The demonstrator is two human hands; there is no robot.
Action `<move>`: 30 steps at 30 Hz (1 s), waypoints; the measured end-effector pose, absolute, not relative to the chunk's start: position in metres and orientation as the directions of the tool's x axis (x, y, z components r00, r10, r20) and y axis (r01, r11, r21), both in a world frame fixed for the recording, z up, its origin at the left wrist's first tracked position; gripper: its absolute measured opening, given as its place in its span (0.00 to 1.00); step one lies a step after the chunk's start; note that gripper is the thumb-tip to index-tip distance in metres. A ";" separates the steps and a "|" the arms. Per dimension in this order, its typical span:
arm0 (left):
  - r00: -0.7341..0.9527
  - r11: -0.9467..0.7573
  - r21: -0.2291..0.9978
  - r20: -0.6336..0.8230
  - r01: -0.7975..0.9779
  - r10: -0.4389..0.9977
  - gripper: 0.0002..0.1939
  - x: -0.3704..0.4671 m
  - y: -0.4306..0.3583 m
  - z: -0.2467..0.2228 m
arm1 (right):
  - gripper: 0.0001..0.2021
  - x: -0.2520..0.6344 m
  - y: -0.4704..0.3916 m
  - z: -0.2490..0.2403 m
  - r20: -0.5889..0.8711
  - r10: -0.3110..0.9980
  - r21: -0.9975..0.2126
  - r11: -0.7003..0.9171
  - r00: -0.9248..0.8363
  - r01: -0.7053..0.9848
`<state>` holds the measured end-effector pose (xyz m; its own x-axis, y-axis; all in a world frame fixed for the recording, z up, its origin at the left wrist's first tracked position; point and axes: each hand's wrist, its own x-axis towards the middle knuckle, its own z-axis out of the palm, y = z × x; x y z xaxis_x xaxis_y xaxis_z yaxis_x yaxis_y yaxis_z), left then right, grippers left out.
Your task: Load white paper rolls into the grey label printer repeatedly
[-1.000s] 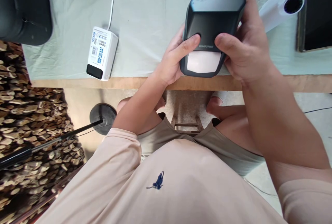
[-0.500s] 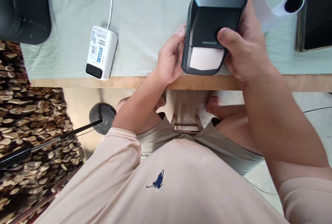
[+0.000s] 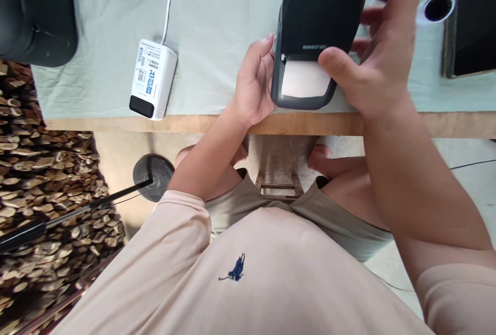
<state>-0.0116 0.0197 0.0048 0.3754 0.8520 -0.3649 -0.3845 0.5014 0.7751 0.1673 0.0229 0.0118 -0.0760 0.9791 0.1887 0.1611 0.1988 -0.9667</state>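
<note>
A dark label printer [image 3: 321, 19] marked NIIMBOT is held above the table's front edge. White label paper [image 3: 304, 77] shows below its dark cover. My left hand [image 3: 256, 79] grips the printer's left side, thumb up along the edge and the other fingers partly hidden behind it. On the right side, my right hand [image 3: 382, 61] has its fingers spread apart near the printer's edge. Its thumb overlaps the lower right corner of the cover and the paper; whether it presses there I cannot tell.
A white power bank [image 3: 153, 79] with a short cable [image 3: 167, 9] lies on the cloth-covered table [image 3: 217, 9]. Beyond my right hand is a white roll [image 3: 438, 7] with a dark core, beside a dark framed panel [image 3: 475, 19]. A black object [image 3: 36, 14] occupies the far left.
My right hand has shifted right and up, its fingers loosening from the printer and spreading. The cover's lower edge appears higher, with more paper visible. My left hand has stayed almost still.
</note>
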 end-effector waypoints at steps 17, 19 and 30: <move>0.435 0.409 0.813 -0.218 -0.414 0.874 0.14 -0.012 0.017 0.001 | 0.13 0.170 0.027 0.054 0.186 0.979 -0.656 0.187 -0.083 0.731; 0.444 0.419 0.809 -0.223 -0.412 0.868 0.14 -0.012 0.016 0.000 | 0.15 0.166 0.023 0.068 -0.016 0.992 -0.475 0.102 -0.124 0.874; 0.458 0.417 0.828 -0.225 -0.376 0.860 0.13 -0.011 0.015 -0.004 | 0.25 0.162 0.022 0.077 -0.202 0.971 -0.376 0.042 -0.126 0.926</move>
<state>-0.0110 0.0154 -0.0036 0.4579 0.8601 -0.2248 -0.3761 0.4165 0.8277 0.1620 0.0220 0.0767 -0.1255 0.9714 -0.2017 0.9259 0.0417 -0.3755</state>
